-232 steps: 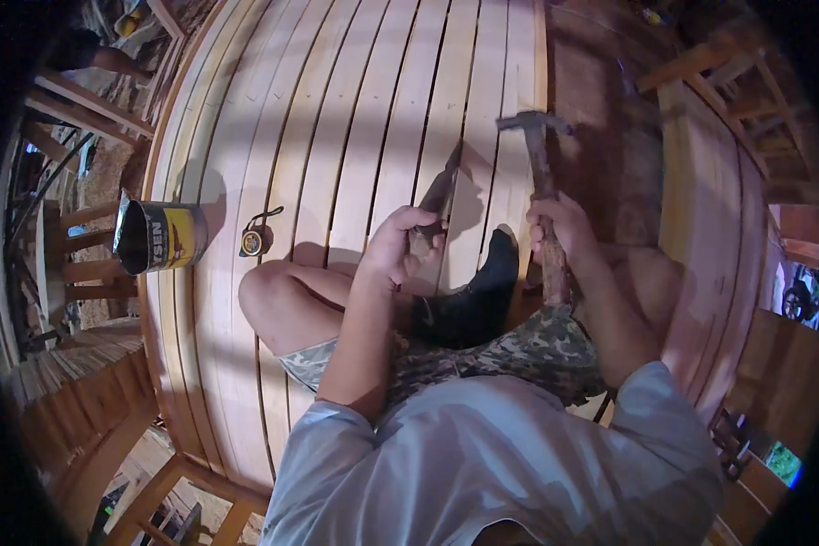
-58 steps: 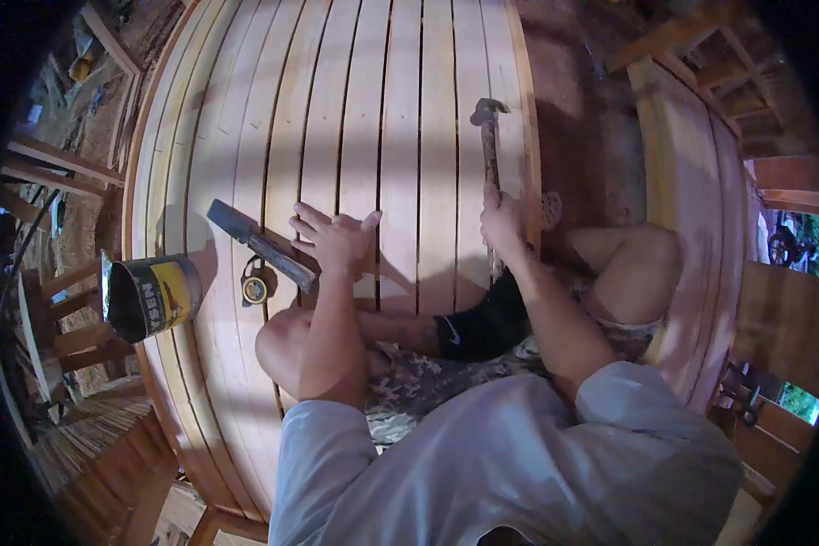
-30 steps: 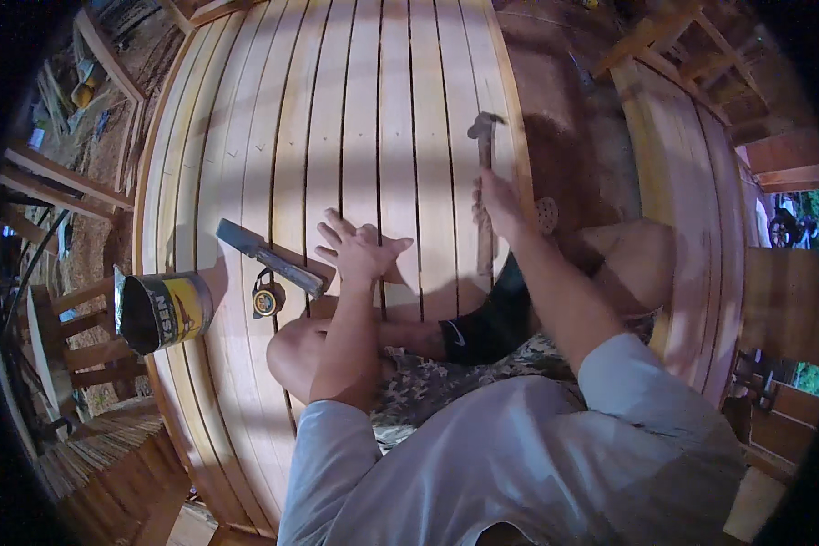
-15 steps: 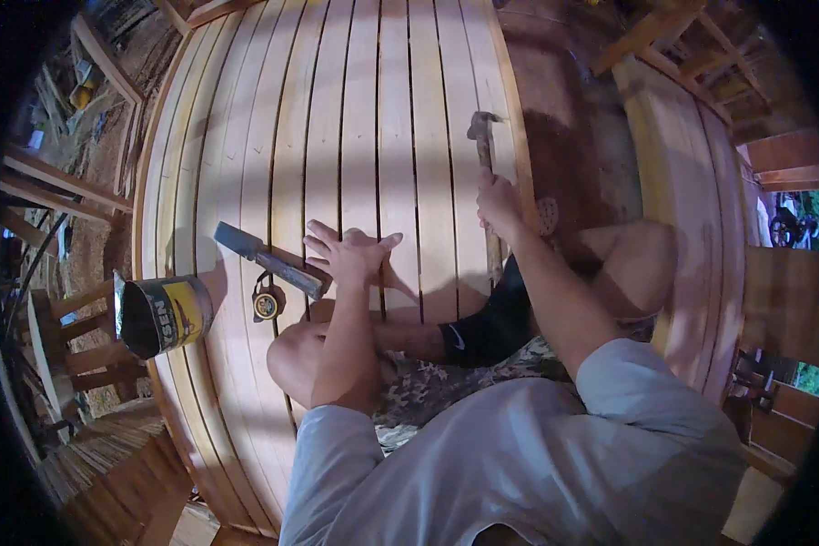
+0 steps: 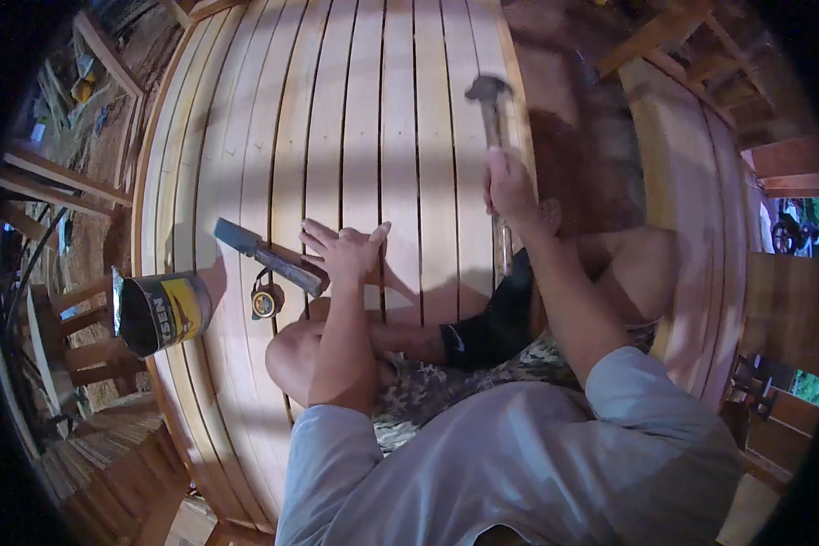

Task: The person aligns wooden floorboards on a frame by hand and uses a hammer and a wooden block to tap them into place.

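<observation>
My right hand [image 5: 512, 187] is closed around the wooden handle of a claw hammer [image 5: 491, 118]. The hammer's dark head points away from me, near the right edge of the slatted wooden platform [image 5: 364, 109]. Fingers spread, my left hand [image 5: 348, 255] is over the pale slats in front of my crossed legs. Beside its fingertips lies a chisel-like tool [image 5: 262, 253] with a flat blue-grey end and a darker handle. A small black and yellow tape measure [image 5: 264, 298] rests close to that tool.
An open-topped black and yellow tin can [image 5: 168, 312] stands at the platform's left edge. Timber framing [image 5: 68, 177] and stacked wood strips [image 5: 109, 455] are farther left. Another plank surface [image 5: 692, 191] runs along my right, across a gap with brown ground [image 5: 564, 73].
My right hand and the hammer have moved up and slightly right, and the hammer head looks larger. My left hand has shifted only slightly to the left; the tool, tape measure and can remain in place.
</observation>
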